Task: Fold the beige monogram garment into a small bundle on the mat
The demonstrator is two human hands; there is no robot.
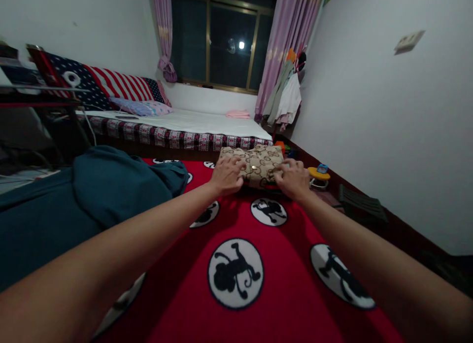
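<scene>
A folded beige patterned garment (pixel 258 163) with a small gold button lies at the far end of a red blanket (pixel 236 224) printed with black monkeys in white circles. My left hand (pixel 227 175) rests on the garment's near left edge, fingers curled down on the cloth. My right hand (pixel 293 179) presses its near right edge, fingers bent and gripping the fabric. Both arms stretch far forward across the blanket.
A dark teal garment (pixel 111 185) lies heaped on the blanket at left. Beyond is a bed (pixel 192 123) with pillows and a pink cloth. Clothes hang by purple curtains (pixel 291 42) at the window. A yellow toy (pixel 318 175) and dark stool (pixel 360 202) sit along the right wall.
</scene>
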